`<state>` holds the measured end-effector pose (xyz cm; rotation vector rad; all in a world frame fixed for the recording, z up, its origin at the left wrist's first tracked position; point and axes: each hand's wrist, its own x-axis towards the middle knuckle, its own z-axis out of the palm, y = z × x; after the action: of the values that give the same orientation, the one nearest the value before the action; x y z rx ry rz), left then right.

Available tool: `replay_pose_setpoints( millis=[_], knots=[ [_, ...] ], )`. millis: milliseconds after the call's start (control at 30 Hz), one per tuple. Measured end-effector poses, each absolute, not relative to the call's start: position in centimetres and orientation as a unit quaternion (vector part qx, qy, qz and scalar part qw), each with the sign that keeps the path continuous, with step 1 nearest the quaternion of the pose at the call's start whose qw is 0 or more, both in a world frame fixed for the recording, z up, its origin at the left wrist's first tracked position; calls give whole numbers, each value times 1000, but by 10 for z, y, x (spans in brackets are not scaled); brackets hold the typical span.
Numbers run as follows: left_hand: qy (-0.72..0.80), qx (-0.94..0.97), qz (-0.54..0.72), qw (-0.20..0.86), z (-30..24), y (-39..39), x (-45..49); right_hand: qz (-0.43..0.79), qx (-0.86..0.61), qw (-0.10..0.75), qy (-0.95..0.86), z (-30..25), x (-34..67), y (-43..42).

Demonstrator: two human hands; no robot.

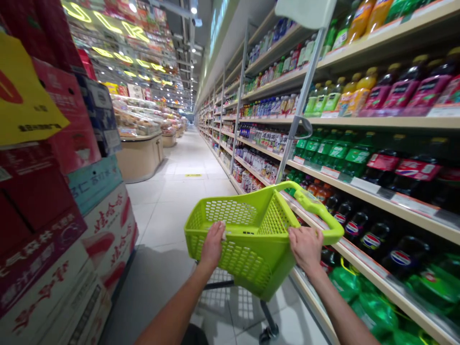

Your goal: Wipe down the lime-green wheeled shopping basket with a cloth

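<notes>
A lime-green plastic shopping basket point(251, 225) sits on a wheeled frame in a supermarket aisle, tilted slightly to the right. My left hand point(212, 243) is closed over the basket's near rim on the left, with a small white thing under the fingers. At the rim's right corner my right hand point(305, 247) grips just below the green handle point(316, 206). Nothing shows inside the basket from this angle.
Shelves of bottled drinks point(377, 158) run along the right, close to the basket. Stacked red and white cartons point(61, 230) line the left. The tiled aisle floor point(187, 172) stretches ahead past a display counter point(140, 153). A caster wheel point(269, 330) shows below.
</notes>
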<state>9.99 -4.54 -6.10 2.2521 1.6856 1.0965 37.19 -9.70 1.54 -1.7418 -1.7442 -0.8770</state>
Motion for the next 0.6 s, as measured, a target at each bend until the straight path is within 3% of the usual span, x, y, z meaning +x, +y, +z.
replay_pose_setpoints(
  millis=[200, 467, 600],
  knots=[
    [428, 812, 388, 78, -47, -67, 186, -312, -615, 278, -668, 14, 363, -101],
    [550, 761, 344, 36, -65, -35, 77, -301, -604, 305, -672, 8, 371, -104],
    [571, 737, 359, 42, -63, -37, 89, -301, -588, 313, -683, 6, 371, -104]
  ],
)
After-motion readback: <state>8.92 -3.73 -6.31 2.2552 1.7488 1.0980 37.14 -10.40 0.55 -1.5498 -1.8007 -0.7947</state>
